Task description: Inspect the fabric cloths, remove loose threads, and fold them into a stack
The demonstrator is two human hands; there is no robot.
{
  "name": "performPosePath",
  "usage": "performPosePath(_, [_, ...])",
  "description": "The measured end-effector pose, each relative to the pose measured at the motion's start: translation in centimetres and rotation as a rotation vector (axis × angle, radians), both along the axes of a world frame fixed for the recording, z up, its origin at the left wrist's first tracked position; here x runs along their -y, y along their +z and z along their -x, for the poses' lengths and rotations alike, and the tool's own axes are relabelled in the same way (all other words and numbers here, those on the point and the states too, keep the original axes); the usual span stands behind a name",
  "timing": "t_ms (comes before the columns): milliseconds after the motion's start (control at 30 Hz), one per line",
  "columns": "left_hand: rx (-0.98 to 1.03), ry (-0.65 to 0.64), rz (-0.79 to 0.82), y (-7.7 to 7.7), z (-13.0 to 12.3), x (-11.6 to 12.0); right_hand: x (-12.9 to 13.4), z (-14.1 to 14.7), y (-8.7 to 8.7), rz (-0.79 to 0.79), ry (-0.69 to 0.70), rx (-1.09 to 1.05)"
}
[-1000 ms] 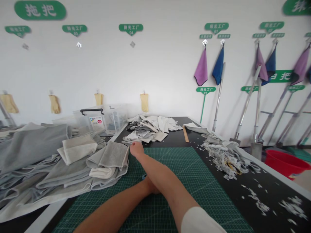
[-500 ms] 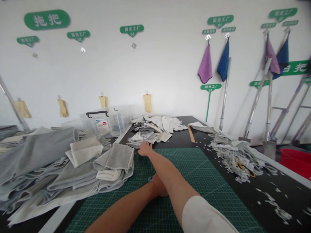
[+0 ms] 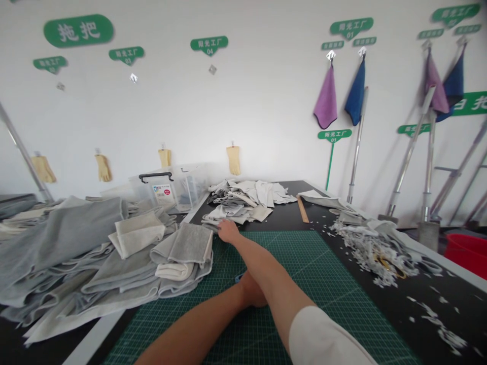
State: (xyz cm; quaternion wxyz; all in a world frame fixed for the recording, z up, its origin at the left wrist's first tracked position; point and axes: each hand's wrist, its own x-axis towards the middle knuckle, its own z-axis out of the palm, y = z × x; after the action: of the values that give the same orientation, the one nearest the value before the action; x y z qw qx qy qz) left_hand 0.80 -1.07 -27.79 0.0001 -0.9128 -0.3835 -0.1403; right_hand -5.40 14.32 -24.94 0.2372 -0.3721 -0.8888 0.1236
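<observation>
My right hand [image 3: 229, 231] reaches past the far left edge of the green cutting mat [image 3: 300, 268], its fingers closed on the edge of a small grey cloth [image 3: 210, 221]. That cloth lies at the near side of a heap of white and grey cloths [image 3: 258, 195]. Below my right forearm, my left hand [image 3: 254, 293] rests over the mat with its fingers hidden. A small blue curved piece [image 3: 239, 278] shows just beside it; what it belongs to is hidden. Folded grey cloths [image 3: 190, 246] are piled left of both hands.
A clear plastic box [image 3: 182, 190] stands behind the left pile [image 3: 76, 228]. A wooden ruler [image 3: 303, 209] lies beyond the mat. White scraps [image 3: 375, 256] and yellow-handled scissors [image 3: 388, 264] are at the right, with a red tub [image 3: 466, 253] past the table edge.
My right hand's raised thumb has come down and its fingers have closed at the grey cloth's edge. My left hand stays under the right forearm. The view has shifted slightly.
</observation>
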Motion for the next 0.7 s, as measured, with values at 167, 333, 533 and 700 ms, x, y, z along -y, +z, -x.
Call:
performPosePath(167, [0.011, -0.025, -0.010, 1.3, -0.8, 0.3, -0.1, -1.8, 3.4, -0.007, -0.097, -0.318])
performPosePath(333, [0.096, 0.114, -0.002, 1.6, -0.9, 0.5, -0.3, -6.3, 7.2, 0.016, -0.200, -0.660])
performPosePath(533, [0.239, 0.211, -0.257, 2.4, -0.9, 0.6, 1.8, -12.4, 9.7, 0.046, -0.203, -0.966])
performPosePath(700, [0.535, 0.201, -0.518, 5.9, 0.2, 1.4, 4.4, -16.5, 10.4, 0.063, -0.162, -1.102])
